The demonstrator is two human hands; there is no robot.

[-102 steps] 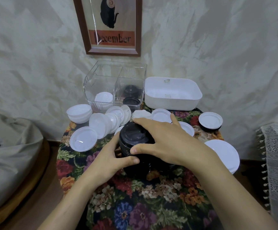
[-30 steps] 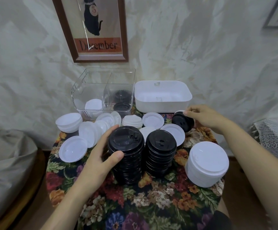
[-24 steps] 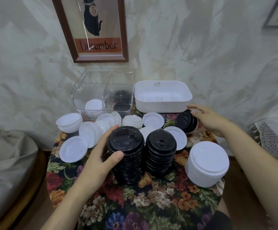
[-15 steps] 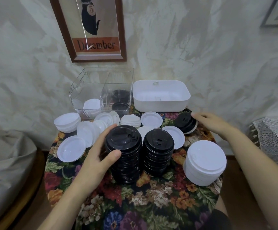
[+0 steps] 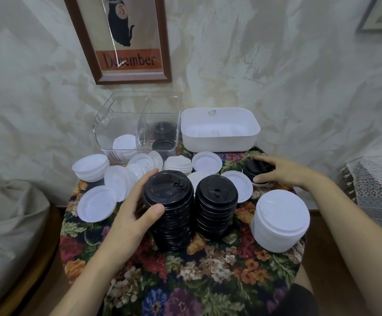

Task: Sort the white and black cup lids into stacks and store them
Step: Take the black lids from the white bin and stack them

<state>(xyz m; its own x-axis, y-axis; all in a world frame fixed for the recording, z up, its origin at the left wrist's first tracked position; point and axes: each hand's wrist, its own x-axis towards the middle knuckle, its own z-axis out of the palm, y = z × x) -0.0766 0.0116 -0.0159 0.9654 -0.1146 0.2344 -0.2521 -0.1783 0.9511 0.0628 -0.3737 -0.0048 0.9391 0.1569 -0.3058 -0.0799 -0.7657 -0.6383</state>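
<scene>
Two stacks of black lids stand mid-table: a tall black stack (image 5: 169, 208) and a shorter black stack (image 5: 216, 206) to its right. My left hand (image 5: 137, 210) grips the tall stack from its left side, thumb in front. My right hand (image 5: 283, 172) grips a few black lids (image 5: 253, 168) at the far right of the table. A white lid stack (image 5: 280, 220) stands at the right edge. Loose white lids (image 5: 96, 204) and small white piles (image 5: 91, 166) lie along the left and back.
A clear divided bin (image 5: 137, 126) at the back holds some white lids on its left side and black lids on its right. A white tub (image 5: 219, 131) sits beside it against the wall. The round table has a floral cloth (image 5: 185, 270). A lace-covered object (image 5: 376, 185) stands on the right.
My right hand left the black stacks, reached to the far right and took hold of the few black lids there, tipping and shifting them slightly. My left hand stayed on the tall black stack.
</scene>
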